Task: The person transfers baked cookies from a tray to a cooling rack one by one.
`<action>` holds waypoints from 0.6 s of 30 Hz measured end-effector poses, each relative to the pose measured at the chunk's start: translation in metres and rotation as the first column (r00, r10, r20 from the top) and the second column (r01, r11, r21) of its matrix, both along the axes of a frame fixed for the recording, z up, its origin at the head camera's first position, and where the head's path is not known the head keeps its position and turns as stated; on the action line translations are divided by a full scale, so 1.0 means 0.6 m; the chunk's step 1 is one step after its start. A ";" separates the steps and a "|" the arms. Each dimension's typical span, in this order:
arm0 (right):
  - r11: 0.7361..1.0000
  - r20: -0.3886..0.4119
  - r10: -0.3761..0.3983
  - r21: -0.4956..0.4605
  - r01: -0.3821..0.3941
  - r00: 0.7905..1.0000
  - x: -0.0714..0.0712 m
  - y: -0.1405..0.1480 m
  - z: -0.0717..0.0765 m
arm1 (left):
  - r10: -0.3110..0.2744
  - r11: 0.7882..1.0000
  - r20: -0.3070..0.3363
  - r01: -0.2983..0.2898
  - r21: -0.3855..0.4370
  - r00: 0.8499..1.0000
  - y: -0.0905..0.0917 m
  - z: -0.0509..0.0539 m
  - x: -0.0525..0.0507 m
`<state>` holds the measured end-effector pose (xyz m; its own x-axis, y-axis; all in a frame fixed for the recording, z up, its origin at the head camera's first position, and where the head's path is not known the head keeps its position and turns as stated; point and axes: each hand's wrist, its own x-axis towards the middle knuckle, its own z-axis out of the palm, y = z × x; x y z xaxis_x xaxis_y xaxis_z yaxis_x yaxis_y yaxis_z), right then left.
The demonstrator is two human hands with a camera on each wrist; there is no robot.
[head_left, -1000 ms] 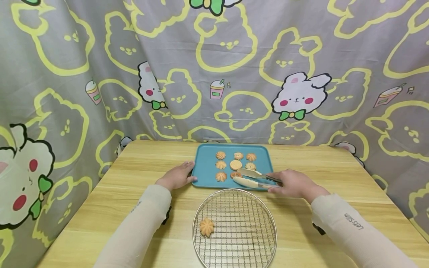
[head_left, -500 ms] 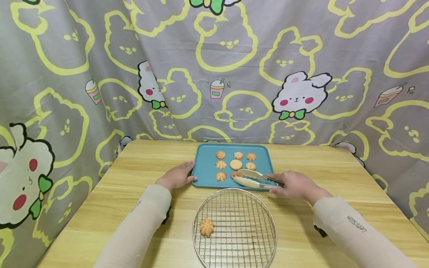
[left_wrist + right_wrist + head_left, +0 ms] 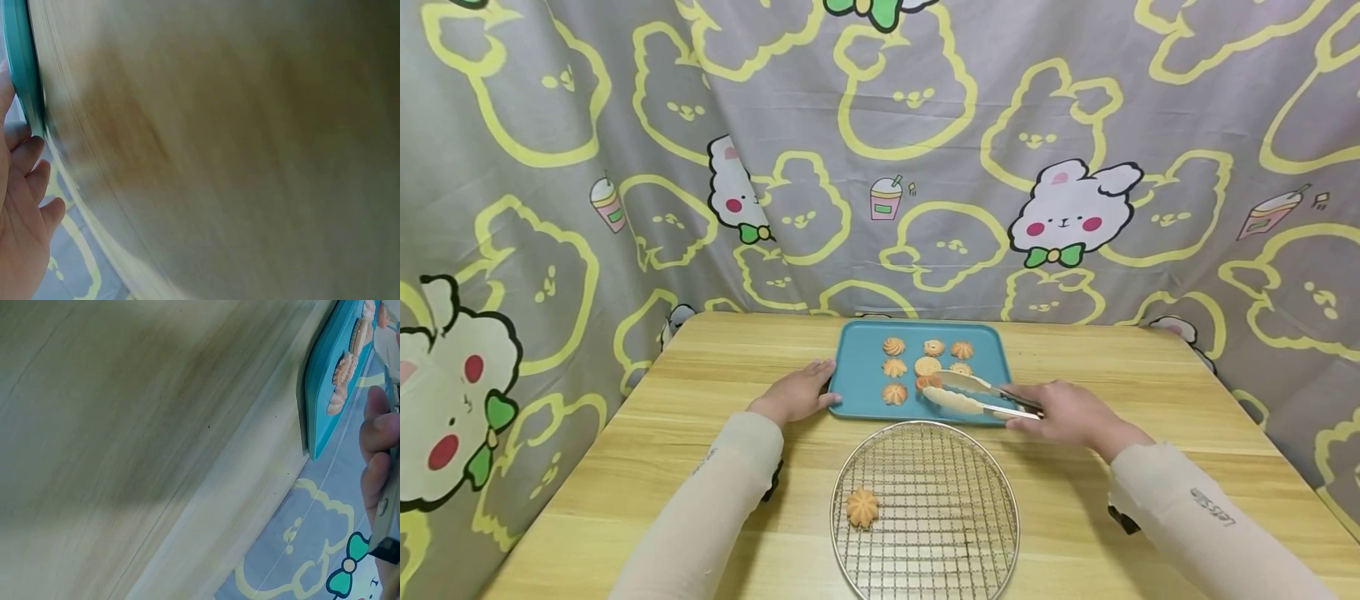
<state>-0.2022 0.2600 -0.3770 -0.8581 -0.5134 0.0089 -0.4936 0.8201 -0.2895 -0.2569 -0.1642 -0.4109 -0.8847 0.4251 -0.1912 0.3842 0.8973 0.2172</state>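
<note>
R hand (image 3: 1067, 412) fingers curled round tongs (image 3: 955, 402), nr front R corner of tray (image 3: 854, 367); cookie (image 3: 928, 383) at tongs' tips, shifted back a touch vs bef. L hand (image 3: 796, 395) unmoved, fingers loose, touching tray's L edge

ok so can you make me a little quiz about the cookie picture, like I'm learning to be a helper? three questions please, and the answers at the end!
1. Fill in the gap: the right hand is holding a pair of ____.
2. True or false: the left hand is touching the round wire rack.
3. Count: how many cookies lie on the round wire rack?

Key:
1. Tongs.
2. False: it is touching the blue tray.
3. One.
</note>
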 end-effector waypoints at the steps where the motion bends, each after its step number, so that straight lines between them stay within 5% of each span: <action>1: 1.000 -0.005 0.002 -0.003 -0.002 1.000 0.000 0.001 0.000 | 0.001 1.000 0.000 -0.001 0.000 1.000 0.000 0.000 0.000; 18: 0.999 -0.066 0.032 -0.036 -0.034 0.997 0.019 -0.008 0.001 | 0.008 1.000 0.007 -0.008 0.002 1.000 0.000 -0.002 -0.002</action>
<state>-0.1908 0.2554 -0.3762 -0.8376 -0.5397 0.0839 -0.5391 0.7921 -0.2862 -0.2579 -0.1644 -0.4124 -0.8869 0.4181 -0.1965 0.3750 0.9000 0.2221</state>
